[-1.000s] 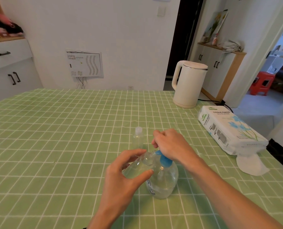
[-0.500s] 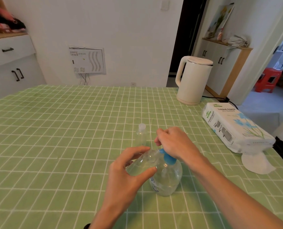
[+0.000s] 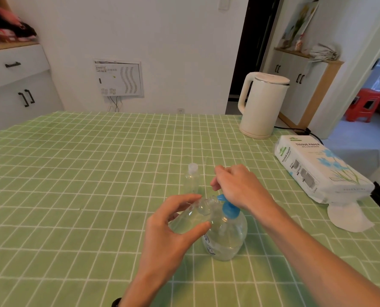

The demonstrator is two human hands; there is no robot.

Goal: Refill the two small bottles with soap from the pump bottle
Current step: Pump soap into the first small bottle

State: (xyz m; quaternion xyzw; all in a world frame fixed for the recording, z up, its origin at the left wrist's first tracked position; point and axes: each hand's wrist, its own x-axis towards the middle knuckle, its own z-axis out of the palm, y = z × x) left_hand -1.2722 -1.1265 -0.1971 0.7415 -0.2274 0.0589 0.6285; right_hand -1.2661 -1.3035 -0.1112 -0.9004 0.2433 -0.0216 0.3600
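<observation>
Left hand (image 3: 169,238) grips one bottle (image 3: 189,218); second bottle (image 3: 192,178) stands.

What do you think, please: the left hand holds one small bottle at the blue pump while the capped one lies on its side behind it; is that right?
Not quite. In the head view the capped small bottle stands upright behind it. The left hand does hold one small bottle at the blue pump.
</observation>
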